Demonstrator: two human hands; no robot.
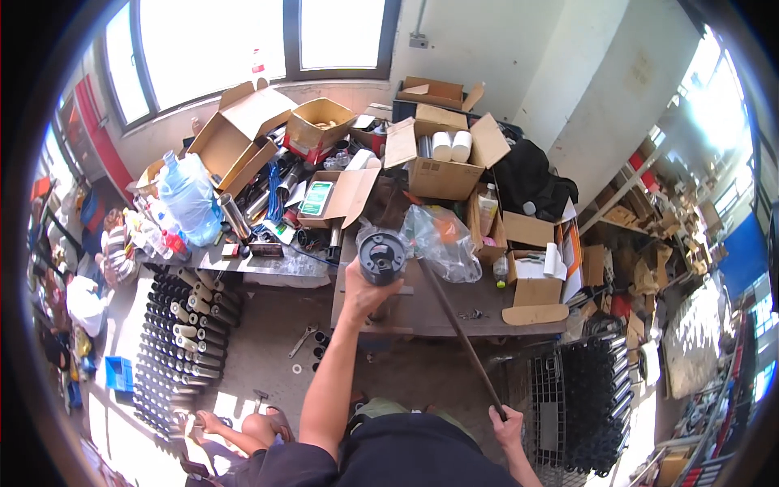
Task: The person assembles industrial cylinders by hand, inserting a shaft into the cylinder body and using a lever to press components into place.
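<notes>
My left hand (367, 294) is wrapped round a dark grey cylindrical part (381, 277), held up over the near edge of the workbench (454, 315). Its round end faces up and shows several holes and a central opening. Lower right, my right hand (507, 425) grips the near end of a long dark metal rod (454, 325). The rod slants up and leftward to the bench, and its far end lies just right of the cylindrical part. Whether the two touch I cannot tell. A clear plastic bag (442, 250) lies beyond the rod's tip.
Open cardboard boxes (442, 177) crowd the bench, with a water jug (182, 195) at left. Stacked tubes stand on the floor at left (174, 349) and right (580, 406). A wrench (303, 341) lies under the bench. Another person's arm (231, 438) shows lower left.
</notes>
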